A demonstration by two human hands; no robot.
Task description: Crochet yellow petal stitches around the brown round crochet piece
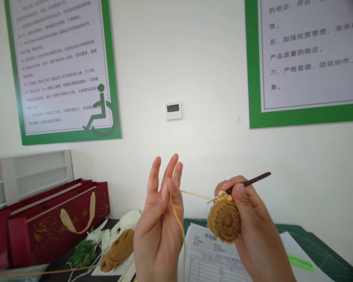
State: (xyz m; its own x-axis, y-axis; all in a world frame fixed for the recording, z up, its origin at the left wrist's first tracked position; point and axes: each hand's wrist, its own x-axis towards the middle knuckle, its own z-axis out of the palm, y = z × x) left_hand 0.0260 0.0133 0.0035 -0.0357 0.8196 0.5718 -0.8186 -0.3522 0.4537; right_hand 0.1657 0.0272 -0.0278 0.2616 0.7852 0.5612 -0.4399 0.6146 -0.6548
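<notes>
Yellow yarn (179,219) runs up over the index finger of my left hand (161,219). Thumb and index finger pinch it, while the other fingers point upward. From there the strand stretches across to my right hand (253,219). That hand grips a dark crochet hook (257,179) together with a round brown crocheted piece (224,220), whose spiral stitches face me. Some yellow stitches (223,196) sit on its top edge, and the hook's metal tip lies beside them. The fingers behind the piece are partly hidden.
Dark red gift bags (55,223) stand at the left by a drawer unit (47,168). Brown yarn (117,250), green yarn (81,253) and white yarn (131,220) lie near them. Printed sheets (211,262), a green cutting mat (320,246) and a bright green tool (301,262) are below my hands.
</notes>
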